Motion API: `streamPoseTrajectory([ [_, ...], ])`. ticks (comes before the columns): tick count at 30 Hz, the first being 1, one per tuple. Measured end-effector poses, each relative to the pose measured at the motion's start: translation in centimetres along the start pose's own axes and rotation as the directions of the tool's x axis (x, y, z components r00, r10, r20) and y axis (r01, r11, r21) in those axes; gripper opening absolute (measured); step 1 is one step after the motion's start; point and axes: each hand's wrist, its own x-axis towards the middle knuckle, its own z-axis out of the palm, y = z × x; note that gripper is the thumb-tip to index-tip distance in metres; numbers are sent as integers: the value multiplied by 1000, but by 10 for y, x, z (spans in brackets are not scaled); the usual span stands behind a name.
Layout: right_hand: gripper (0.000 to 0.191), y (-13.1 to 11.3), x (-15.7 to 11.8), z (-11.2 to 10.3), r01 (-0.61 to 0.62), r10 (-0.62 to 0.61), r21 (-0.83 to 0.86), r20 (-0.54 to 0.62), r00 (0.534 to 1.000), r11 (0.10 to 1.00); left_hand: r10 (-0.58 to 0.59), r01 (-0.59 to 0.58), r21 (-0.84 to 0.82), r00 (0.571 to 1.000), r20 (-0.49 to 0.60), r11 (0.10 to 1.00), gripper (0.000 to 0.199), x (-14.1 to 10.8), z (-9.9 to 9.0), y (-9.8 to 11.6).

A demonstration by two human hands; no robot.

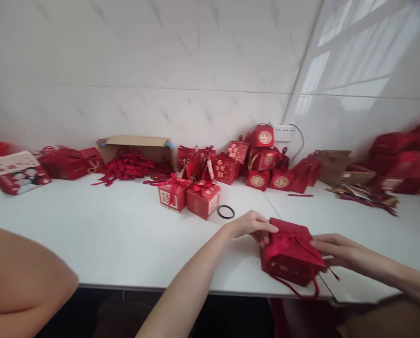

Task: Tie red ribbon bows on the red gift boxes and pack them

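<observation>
A red gift box [283,270] with a ribbon bow [290,241] on it stands near the table's front edge. Loose ribbon tails hang from its front and right side. Gripping its upper left edge is my left hand [254,227], thumb on top and fingers curled against the side. My right hand [332,246] holds the opposite side, its fingertips pressed at the box's edge and some fingers hidden. A black ring [225,211] lies beyond my left wrist. Two smaller red boxes with bows, one [172,195] left of the other [203,201], stand beside it.
Along the wall sit an open cardboard box [135,141] spilling red ribbons [128,164], stacked red boxes [262,159] and a power strip [283,133]. Loose ribbons [366,197] lie at right. Another person's arm [23,277] reaches in at left, near a printed bag [21,173].
</observation>
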Motion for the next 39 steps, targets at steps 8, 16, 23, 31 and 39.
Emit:
streamPoseTrajectory([
  [8, 40, -21, -4, 1, -9, -15, 227, 101, 995, 974, -79, 67, 107, 991, 110, 992, 37, 9, -14, 4],
  [16, 37, -18, 0, -1, 22, -60, 259, 141, 988, 966, -69, 68, 25, 996, 58, 997, 35, 12, -18, -4],
  [23, 33, -20, 1, -1, 68, -91, 217, 98, 991, 974, -23, 24, -42, 1000, 16, 999, 32, 13, -21, -4],
  [31, 31, -19, 0, -1, 74, -103, 250, 108, 989, 966, 53, -54, -12, 996, -75, 998, 30, 13, -16, -2],
  [39, 30, -16, 1, -3, 65, -113, 289, 153, 982, 955, 55, -64, -60, 989, -135, 996, 27, 18, -12, -11],
])
